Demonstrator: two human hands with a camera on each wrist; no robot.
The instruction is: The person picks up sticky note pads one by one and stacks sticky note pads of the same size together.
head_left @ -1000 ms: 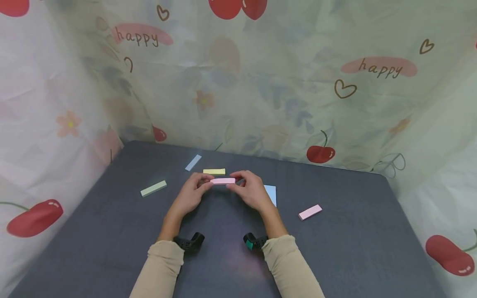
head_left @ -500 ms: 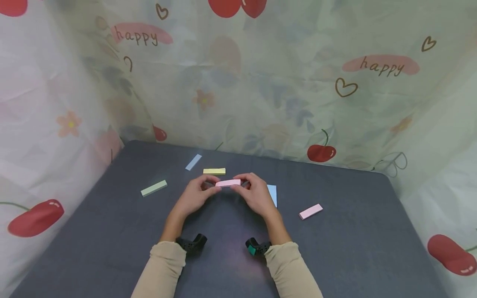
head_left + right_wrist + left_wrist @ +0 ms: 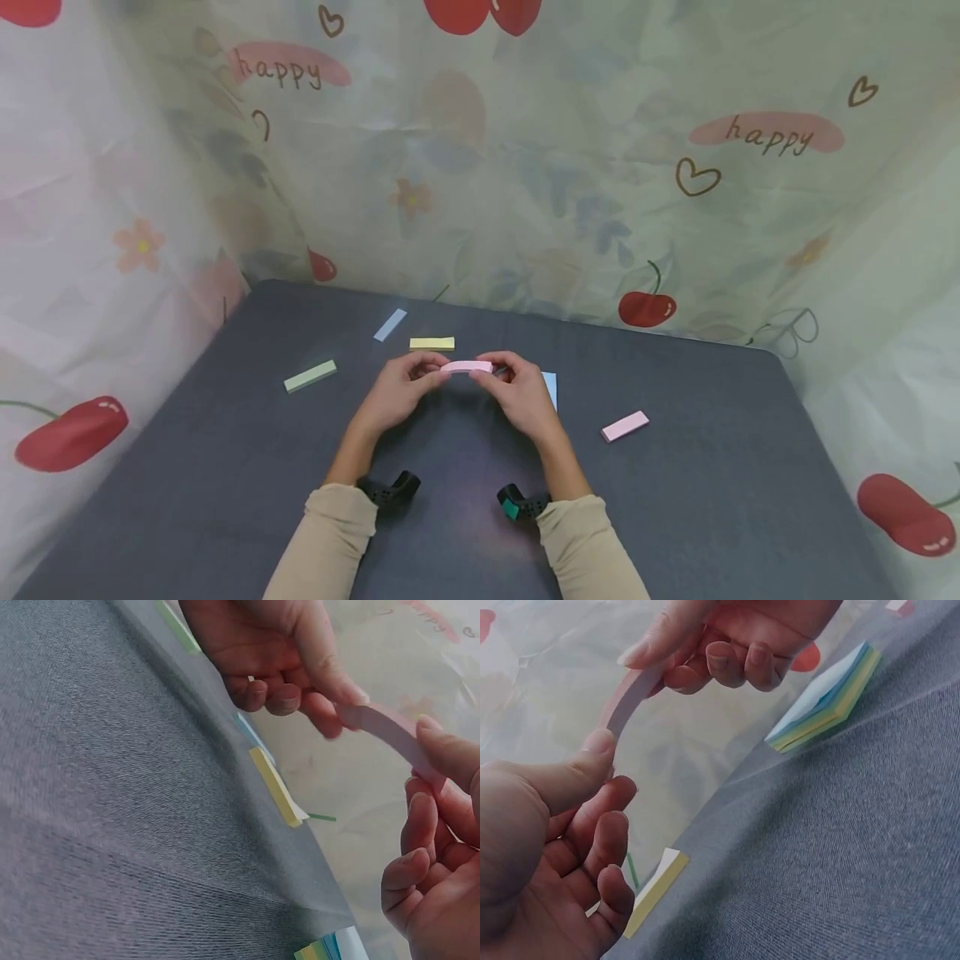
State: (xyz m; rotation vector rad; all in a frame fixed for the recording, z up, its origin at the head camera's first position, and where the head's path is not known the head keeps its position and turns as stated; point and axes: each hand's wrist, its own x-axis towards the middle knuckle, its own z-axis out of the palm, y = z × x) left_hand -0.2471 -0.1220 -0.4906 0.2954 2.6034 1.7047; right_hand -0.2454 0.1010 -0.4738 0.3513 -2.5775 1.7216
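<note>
Between both hands a narrow pink sticky-note pad is held up off the table and bowed into a shallow arch. Its left end is pinched by my left hand, thumb on the near side. My right hand pinches the other end the same way. The curve of the pad shows plainly in the left wrist view, where the lower fingers of both hands are curled loosely beneath. Just beyond the hands lies a yellow sticky-note pad.
On the dark cloth-covered table lie a narrow blue pad, a green pad at left and a second pink pad at right. A blue-topped multicoloured sticky-note stack is partly behind the right hand. Printed curtains surround the table.
Both hands have shifted slightly right and a little nearer with the pink pad. The pad was nearly straight, then tilted; now it is bowed.
</note>
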